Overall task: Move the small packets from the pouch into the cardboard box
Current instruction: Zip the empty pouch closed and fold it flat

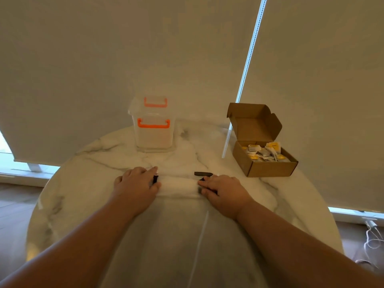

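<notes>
A pale, translucent pouch [178,185] with dark edging lies flat on the round marble table [83,183], stretched between my hands. My left hand [136,183] grips its left end and my right hand [220,189] grips its right end, near a dark tab [203,174]. The open cardboard box [268,165] stands at the right rear with its lid [254,121] tilted back. Inside it lie several small white and yellow packets [265,152]. I cannot tell whether the pouch holds anything.
A clear plastic container [153,132] with orange handles stands at the back centre. Window blinds hang behind the table, with a bead chain [228,134] dangling to the left of the box. White cables [372,240] lie on the floor at right.
</notes>
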Demonstrator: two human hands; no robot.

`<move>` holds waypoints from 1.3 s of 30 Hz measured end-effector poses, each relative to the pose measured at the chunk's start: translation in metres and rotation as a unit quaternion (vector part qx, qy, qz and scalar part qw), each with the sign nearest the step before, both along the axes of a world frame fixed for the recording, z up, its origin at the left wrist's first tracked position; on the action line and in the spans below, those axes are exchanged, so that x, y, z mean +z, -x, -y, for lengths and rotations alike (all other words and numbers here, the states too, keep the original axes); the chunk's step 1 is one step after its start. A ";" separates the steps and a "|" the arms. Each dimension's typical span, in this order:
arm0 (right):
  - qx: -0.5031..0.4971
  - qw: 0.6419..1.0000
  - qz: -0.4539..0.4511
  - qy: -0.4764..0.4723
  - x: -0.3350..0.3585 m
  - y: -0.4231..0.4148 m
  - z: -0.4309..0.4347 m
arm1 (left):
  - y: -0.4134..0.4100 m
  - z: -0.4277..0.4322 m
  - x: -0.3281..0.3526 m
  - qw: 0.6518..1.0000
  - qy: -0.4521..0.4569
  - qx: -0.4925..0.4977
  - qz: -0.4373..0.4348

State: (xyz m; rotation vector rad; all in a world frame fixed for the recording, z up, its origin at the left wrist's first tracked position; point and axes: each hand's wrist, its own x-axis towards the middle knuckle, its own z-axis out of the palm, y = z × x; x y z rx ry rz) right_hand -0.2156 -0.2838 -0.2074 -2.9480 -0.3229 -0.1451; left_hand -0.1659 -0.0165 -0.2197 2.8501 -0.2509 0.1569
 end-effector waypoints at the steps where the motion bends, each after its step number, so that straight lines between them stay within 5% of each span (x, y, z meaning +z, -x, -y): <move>1: -0.005 1.000 0.011 -0.019 -0.001 -0.001 0.001 | 0.000 0.000 0.000 1.000 0.015 0.002 0.013; 16: -0.054 0.989 0.037 -0.129 -0.006 -0.004 0.010 | 0.003 -0.004 -0.003 0.978 0.173 -0.064 0.094; 24: -0.124 0.971 -0.110 -0.170 0.049 0.008 0.041 | -0.015 0.042 0.040 0.947 0.264 -0.180 0.041; 28: -0.165 0.967 -0.076 -0.177 0.077 0.024 0.094 | -0.024 0.116 0.083 0.937 0.257 -0.127 0.199; 29: -0.184 0.958 -0.060 -0.213 0.081 0.030 0.109 | -0.024 0.137 0.088 0.930 0.303 -0.076 0.193; 31: -0.212 0.918 -0.030 -0.334 0.085 0.039 0.138 | -0.017 0.186 0.096 0.886 0.463 -0.011 0.032; 33: -0.226 0.878 -0.017 -0.423 0.086 0.047 0.161 | -0.010 0.235 0.094 0.792 0.580 -0.033 -0.188; 35: -0.225 0.867 0.001 -0.445 0.085 0.052 0.183 | -0.003 0.280 0.087 0.736 0.606 -0.103 -0.285; 39: -0.220 0.844 0.065 -0.485 0.080 0.065 0.232 | 0.004 0.358 0.084 0.801 0.539 -0.177 -0.190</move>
